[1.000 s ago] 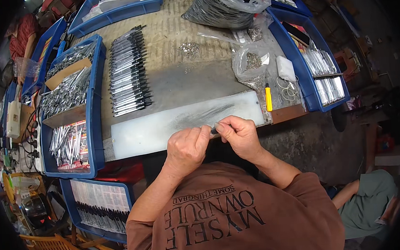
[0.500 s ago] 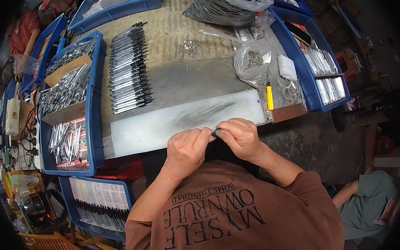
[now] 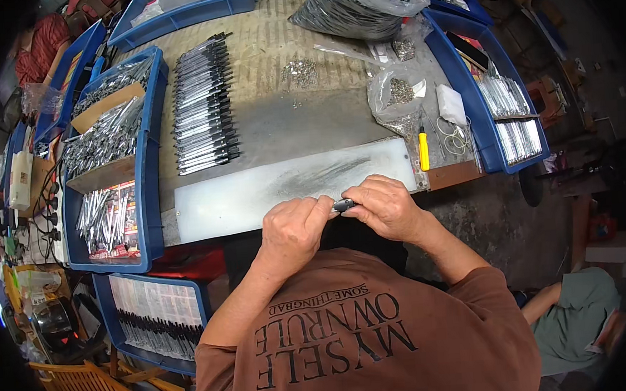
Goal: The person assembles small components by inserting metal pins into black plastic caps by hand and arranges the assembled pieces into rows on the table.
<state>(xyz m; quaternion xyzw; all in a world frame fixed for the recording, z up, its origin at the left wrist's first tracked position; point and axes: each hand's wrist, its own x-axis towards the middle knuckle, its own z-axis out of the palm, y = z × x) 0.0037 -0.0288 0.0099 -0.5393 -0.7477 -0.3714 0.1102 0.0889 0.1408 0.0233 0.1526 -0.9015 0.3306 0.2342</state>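
Note:
Between my two hands, over the near edge of the white board (image 3: 241, 196), is a small dark, rounded part (image 3: 343, 205). My left hand (image 3: 297, 226) is closed with thumb and fingertips at the left end of this part. The fingers of my right hand (image 3: 385, 207) pinch its right end. Most of the part's length is hidden by the fingers. Dark smears mark the board just beyond my hands. Past the board lies a long row of silver-and-black pen-like tubes (image 3: 203, 105), side by side.
At the left stands a blue divided bin (image 3: 154, 198) of loose metal tubes; a lower blue tray (image 3: 205, 302) holds black-ended pieces. A yellow-handled screwdriver (image 3: 423, 151), a bag of small metal parts (image 3: 400, 93) and another blue bin (image 3: 493, 157) are at the right. A big plastic bag (image 3: 349, 18) sits at the back.
My right hand has loosened a little and shifted slightly right and up, so more of the dark part shows between my hands. The left hand stays nearly where it was.

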